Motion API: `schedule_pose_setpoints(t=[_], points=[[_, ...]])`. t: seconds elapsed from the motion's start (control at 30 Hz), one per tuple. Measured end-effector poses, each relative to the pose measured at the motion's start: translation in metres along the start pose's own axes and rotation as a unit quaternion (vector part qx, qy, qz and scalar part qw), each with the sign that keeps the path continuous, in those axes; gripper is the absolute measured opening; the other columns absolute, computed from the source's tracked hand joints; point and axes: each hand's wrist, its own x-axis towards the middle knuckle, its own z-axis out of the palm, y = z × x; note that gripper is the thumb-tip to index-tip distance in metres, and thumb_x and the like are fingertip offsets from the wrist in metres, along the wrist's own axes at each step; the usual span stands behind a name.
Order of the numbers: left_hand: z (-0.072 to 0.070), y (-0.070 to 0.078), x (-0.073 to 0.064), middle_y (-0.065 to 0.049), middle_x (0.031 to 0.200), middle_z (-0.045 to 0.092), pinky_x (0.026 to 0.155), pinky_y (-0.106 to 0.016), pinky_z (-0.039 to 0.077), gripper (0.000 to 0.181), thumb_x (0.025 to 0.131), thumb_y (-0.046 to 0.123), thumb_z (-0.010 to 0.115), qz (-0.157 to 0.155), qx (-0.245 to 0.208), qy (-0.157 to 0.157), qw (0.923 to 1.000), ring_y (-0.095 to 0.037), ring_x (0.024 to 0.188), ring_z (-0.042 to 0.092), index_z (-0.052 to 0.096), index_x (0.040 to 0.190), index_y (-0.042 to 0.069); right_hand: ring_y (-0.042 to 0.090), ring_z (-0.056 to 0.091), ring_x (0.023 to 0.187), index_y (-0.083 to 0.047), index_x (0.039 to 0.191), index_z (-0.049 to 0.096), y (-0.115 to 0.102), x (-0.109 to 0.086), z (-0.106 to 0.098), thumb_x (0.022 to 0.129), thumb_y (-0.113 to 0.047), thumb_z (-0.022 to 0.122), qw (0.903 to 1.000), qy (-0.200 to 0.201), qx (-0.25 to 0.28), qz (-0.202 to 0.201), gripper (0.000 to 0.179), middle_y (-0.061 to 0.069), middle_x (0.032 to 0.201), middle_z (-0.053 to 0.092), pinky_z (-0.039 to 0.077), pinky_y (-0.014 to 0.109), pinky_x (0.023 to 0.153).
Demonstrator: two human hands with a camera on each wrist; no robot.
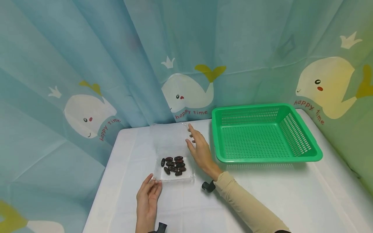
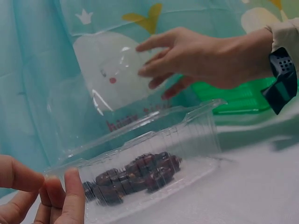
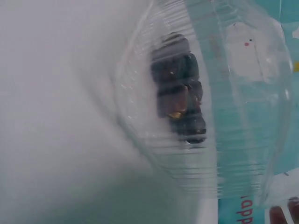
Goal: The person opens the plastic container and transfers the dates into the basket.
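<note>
Clear plastic box: It [image 1: 189,174] is sitting on the white surface [image 1: 180,210], ahead of the left hand; we can't tell its longer side.
Small, dark brown, oval fruits: They [image 1: 176,164] are lying inside.
Clear plastic lid: It [image 1: 167,134] is leaning back at the box's far side, nearer our right hand.
Left hand: Our grip [image 1: 148,199] is pinching the box's near left corner.
Right hand: Our fingers [image 1: 201,152] are hovering loosely apart by the lid's right edge, holding nothing; we can't tell about touching.
</note>
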Motion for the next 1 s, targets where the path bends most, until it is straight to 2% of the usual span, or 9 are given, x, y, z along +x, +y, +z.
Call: schedule_pose_setpoints(t=[0.2, 0.37, 0.57, 0.8, 1.0], points=[[0.001, 0.0, 0.0, -0.006, 0.119, 0.049, 0.101, -0.023, 0.057, 0.051, 0.108, 0.005, 0.046, -0.001, 0.001, 0.003, 1.0, -0.007, 0.104, 0.06, 0.032, 0.156, -0.004, 0.031, 0.066, 0.108, -0.003, 0.157, 0.044, 0.006, -0.005, 0.003, 0.097, -0.001, 0.072, 0.9971, -0.039, -0.004, 0.065, 0.067, 0.018, 0.134, 0.063, 0.063, 0.037, 0.085], [0.003, -0.001, 0.0, -0.008, 0.123, 0.047, 0.102, -0.023, 0.056, 0.052, 0.108, 0.006, 0.046, 0.003, 0.002, 0.001, 1.0, -0.008, 0.107, 0.06, 0.031, 0.157, -0.005, 0.028, 0.066, 0.101, 0.0, 0.155, 0.046, 0.009, -0.008, 0.004, 0.096, -0.002, 0.073, 0.9912, -0.064, 0.01, 0.115, 0.065, 0.019, 0.132, 0.063, 0.063, 0.036, 0.083], [0.003, -0.001, -0.001, -0.008, 0.124, 0.046, 0.102, -0.023, 0.056, 0.052, 0.108, 0.004, 0.044, 0.004, 0.004, 0.0, 1.0, -0.007, 0.107, 0.059, 0.029, 0.157, -0.005, 0.028, 0.066, 0.095, 0.006, 0.15, 0.049, 0.009, -0.012, 0.005, 0.092, 0.0, 0.076, 0.9838, -0.071, 0.036, 0.161, 0.064, 0.022, 0.125, 0.063, 0.062, 0.036, 0.084], [0.003, 0.0, -0.002, -0.005, 0.116, 0.05, 0.1, -0.023, 0.058, 0.051, 0.107, 0.003, 0.046, -0.001, -0.006, 0.011, 0.9999, -0.007, 0.101, 0.061, 0.031, 0.156, -0.005, 0.031, 0.069, 0.094, 0.01, 0.146, 0.051, 0.008, -0.013, 0.005, 0.088, 0.002, 0.078, 0.9726, -0.081, 0.067, 0.208, 0.064, 0.023, 0.117, 0.062, 0.062, 0.034, 0.081], [0.003, -0.001, -0.002, -0.006, 0.119, 0.048, 0.102, -0.023, 0.057, 0.051, 0.108, 0.003, 0.045, 0.001, 0.0, 0.008, 1.0, -0.006, 0.103, 0.059, 0.031, 0.156, -0.005, 0.03, 0.067, 0.096, 0.011, 0.145, 0.051, 0.009, -0.014, 0.003, 0.09, -0.005, 0.078, 0.9617, -0.1, 0.057, 0.249, 0.063, 0.02, 0.112, 0.066, 0.056, 0.031, 0.078]])
